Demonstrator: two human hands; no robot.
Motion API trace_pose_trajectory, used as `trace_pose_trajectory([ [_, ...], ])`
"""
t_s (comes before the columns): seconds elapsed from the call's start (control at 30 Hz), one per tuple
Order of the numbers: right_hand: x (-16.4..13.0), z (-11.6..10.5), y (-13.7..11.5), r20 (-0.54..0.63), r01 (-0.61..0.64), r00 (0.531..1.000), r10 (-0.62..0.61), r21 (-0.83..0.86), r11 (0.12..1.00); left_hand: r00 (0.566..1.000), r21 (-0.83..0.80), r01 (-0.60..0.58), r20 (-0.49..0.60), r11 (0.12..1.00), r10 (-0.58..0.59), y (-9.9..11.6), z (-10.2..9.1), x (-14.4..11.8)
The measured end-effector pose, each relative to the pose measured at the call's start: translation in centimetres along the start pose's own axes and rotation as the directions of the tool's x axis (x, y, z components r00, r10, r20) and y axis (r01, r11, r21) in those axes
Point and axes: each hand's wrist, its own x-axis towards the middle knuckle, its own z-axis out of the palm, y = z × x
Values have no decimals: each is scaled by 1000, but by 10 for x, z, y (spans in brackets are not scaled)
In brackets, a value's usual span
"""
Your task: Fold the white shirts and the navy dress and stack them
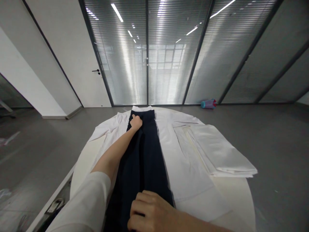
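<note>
While the dark garment [142,154] runs lengthwise away (near to far), left hand [135,122] and right hand [151,211] curl onto it.

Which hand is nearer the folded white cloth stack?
Right. The right hand rests on the near end of the dark navy garment, left of the folded white cloth stack. The left hand presses the far end.

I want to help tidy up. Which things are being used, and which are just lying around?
In use: dark cloth, left hand and right hand on it.
Lying about: white sheet, folded white pile, bottle on the floor.
</note>
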Motion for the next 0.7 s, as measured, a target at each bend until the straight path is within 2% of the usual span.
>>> trace_pose_trajectory([
  [0.13,-6,-3,2,17,-26,1000,26,37,999,1000,-35,3,-28,999,-4,3,1,5],
  [0.27,-11,-14,1,143,-42,989,40,17,999,992,-83,-117,31,990,120,-6,-11,4],
  [0.37,-11,-25,-4,182,-57,982,55,8,998,962,-117,-263,40,958,269,-21,-17,-16],
  [0.5,-9,-30,-10,200,-76,977,74,2,997,901,-104,-421,70,901,429,-41,-7,-60],
  [0.6,-8,-25,-13,222,-55,974,53,4,998,864,17,-495,120,869,490,-47,6,-80],
  [0.7,-8,-21,-14,253,-26,967,21,17,1000,849,78,-524,125,848,513,-46,11,-85],
])
